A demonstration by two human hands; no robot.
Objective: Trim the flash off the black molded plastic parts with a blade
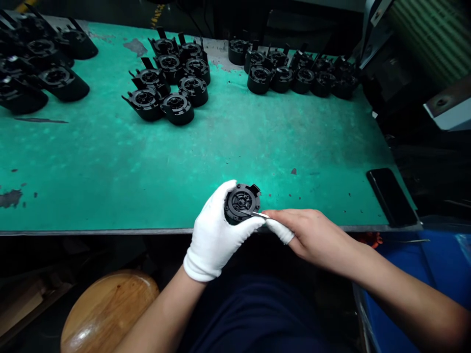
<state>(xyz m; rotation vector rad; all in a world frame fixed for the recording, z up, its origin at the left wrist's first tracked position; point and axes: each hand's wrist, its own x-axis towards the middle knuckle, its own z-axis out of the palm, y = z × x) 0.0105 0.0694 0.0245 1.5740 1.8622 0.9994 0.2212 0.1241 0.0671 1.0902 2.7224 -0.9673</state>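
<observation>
My left hand (215, 235), in a white glove, is wrapped round a round black plastic part (242, 203) held over the near edge of the green table (110, 162). My right hand (312, 235) is bare and closed on a small blade wrapped in white (274, 226). Its metal tip touches the rim of the black part.
Groups of several similar black parts stand at the far left (40, 68), far middle (171, 78) and far right (294, 71) of the table. A black phone (392, 196) lies at the right front corner. A wooden stool (106, 309) is below left, a blue bin (434, 264) at right.
</observation>
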